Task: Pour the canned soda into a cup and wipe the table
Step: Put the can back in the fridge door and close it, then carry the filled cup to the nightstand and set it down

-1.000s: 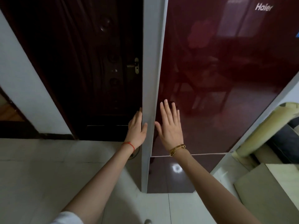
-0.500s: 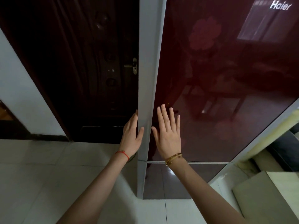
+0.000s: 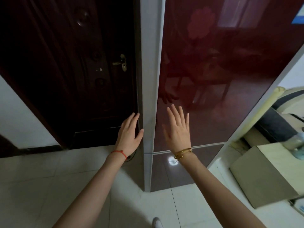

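Left hand (image 3: 129,137) flat at the glossy dark-red fridge door's (image 3: 213,79) grey edge; right hand (image 3: 178,129) spread before it. Hook fingers behind the edge, then pull steadily.

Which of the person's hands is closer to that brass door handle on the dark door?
Left. The left hand is below the door handle, on the dark door's side of the fridge's grey edge. The right hand is across that edge, before the red fridge door.

Head-worn view, angled down, close before fridge door (image 3: 213,96)
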`<act>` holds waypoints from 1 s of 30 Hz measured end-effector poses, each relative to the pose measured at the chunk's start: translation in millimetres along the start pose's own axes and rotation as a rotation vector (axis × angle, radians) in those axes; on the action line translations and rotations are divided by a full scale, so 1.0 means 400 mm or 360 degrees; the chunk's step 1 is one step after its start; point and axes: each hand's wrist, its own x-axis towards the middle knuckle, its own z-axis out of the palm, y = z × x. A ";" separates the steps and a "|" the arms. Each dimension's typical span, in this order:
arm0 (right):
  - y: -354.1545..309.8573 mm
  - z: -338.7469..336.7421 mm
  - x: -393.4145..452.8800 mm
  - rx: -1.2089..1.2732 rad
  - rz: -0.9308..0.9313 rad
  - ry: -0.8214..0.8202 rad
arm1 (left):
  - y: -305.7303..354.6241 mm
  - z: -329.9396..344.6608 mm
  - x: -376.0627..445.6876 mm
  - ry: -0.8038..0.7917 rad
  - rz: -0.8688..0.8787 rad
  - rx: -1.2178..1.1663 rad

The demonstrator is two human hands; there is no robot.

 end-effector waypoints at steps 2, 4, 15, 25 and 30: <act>0.002 -0.007 -0.038 -0.0038 0.0099 -0.0066 | -0.009 -0.010 -0.029 -0.0085 0.0038 0.0035; 0.005 -0.017 -0.080 -0.0059 0.0196 -0.0157 | -0.018 -0.014 -0.058 -0.0164 0.0083 0.0052; 0.042 -0.166 -0.368 0.0062 0.0735 -0.0509 | 0.049 0.025 -0.180 -0.0631 0.0454 0.0043; 0.117 -0.334 -0.680 -0.0061 0.1282 -0.0598 | 0.221 0.135 -0.301 -0.1097 0.0765 0.0031; 0.135 -0.423 -0.854 -0.0114 0.1546 -0.0532 | 0.342 0.192 -0.398 -0.1203 0.0897 0.0029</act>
